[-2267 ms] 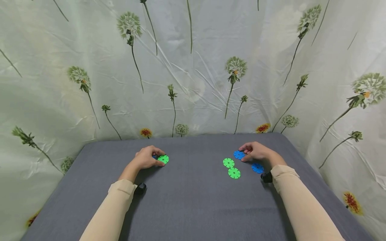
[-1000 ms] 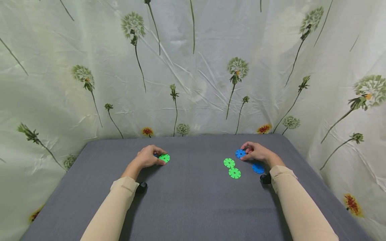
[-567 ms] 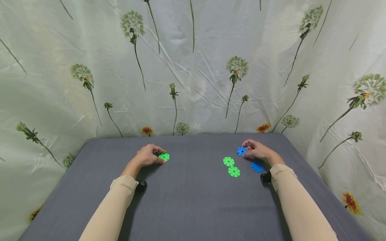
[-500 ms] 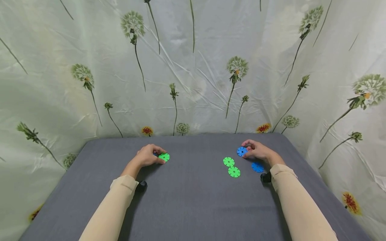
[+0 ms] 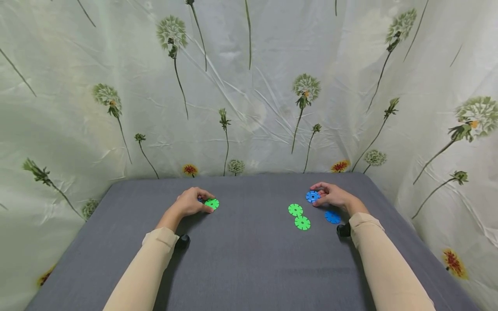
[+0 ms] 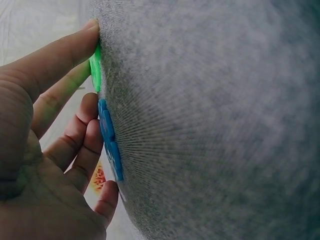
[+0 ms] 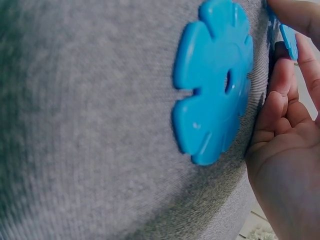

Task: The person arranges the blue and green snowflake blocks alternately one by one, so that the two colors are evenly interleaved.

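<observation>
Nearest, two rolled sleeves (image 5: 132,276) reach over the grey tabletop (image 5: 241,242). Right of centre lies a near green disc (image 5: 299,223); farther right, by the right wrist, is a loose blue disc (image 5: 329,217), whose notched face shows large in the right wrist view. A far green disc (image 5: 292,211) touches the near one or almost does, the pair slanting from near right to far left. On the left, the left hand's (image 5: 188,203) grip is narrow, thumb and finger holding a left green disc (image 5: 209,204) by its edges. The head view hides most of a left blue disc (image 6: 109,142) behind this hand; the left wrist view shows it edge-on beside the bent fingers. Farther off, the right hand (image 5: 333,196) pinches a held blue disc (image 5: 309,197) between thumb and finger. That makes three green and three blue, all round, equally long every way. Both right-hand green ones lie flat; the held one tilts, face toward the near side. Beyond hangs a flowered curtain (image 5: 256,108).
</observation>
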The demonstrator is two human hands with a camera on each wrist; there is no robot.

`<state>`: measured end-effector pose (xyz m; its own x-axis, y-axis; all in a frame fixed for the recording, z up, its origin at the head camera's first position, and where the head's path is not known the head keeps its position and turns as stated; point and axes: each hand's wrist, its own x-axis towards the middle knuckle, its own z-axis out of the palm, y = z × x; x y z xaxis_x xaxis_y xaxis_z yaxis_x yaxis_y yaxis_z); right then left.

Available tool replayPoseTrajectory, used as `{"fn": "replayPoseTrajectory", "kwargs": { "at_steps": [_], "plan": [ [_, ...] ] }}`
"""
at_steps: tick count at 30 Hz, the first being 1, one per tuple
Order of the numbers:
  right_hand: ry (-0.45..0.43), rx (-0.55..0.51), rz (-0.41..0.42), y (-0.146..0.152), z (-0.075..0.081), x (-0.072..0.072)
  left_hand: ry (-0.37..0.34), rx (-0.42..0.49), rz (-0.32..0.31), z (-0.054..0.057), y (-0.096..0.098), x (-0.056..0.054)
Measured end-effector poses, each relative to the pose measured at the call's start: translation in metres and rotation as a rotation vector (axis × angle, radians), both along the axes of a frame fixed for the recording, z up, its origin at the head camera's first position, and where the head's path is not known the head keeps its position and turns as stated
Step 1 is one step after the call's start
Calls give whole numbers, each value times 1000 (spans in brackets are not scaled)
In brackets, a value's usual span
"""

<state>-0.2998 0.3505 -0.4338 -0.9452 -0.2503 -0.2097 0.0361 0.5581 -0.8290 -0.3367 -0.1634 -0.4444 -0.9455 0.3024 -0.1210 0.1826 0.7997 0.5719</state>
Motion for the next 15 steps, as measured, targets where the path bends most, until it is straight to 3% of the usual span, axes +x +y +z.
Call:
{"fn": "replayPoseTrajectory", "kwargs": {
  "at_steps": [15],
  "plan": [
    [7, 92, -13, -1, -3, -2, -7, -2, -7, 1, 0, 0]
  ]
}}
